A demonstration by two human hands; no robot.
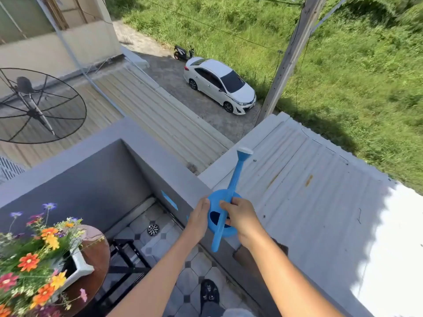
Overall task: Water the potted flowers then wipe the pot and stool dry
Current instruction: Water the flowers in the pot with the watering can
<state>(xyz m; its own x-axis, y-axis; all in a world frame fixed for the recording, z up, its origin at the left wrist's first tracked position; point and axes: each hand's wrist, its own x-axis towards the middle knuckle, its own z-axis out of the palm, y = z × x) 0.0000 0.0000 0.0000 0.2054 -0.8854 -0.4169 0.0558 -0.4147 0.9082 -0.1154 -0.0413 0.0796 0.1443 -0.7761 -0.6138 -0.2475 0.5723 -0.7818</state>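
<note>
A blue watering can (223, 209) sits on top of the grey balcony wall (164, 165), its spout pointing up and away over the roof. My left hand (199, 217) presses against the can's left side. My right hand (241, 216) grips its right side, fingers on the top by the handle. At the lower left, a white square pot (81, 263) full of orange, yellow, red and purple flowers (34, 255) stands on a round brown stool (97, 245) with black legs.
The balcony floor is tiled, with a round drain (153, 229) in the corner. My dark shoe (209, 291) shows below. Beyond the wall lie corrugated roofs (309, 191), a satellite dish (34, 106), a white car (219, 84) and a pole.
</note>
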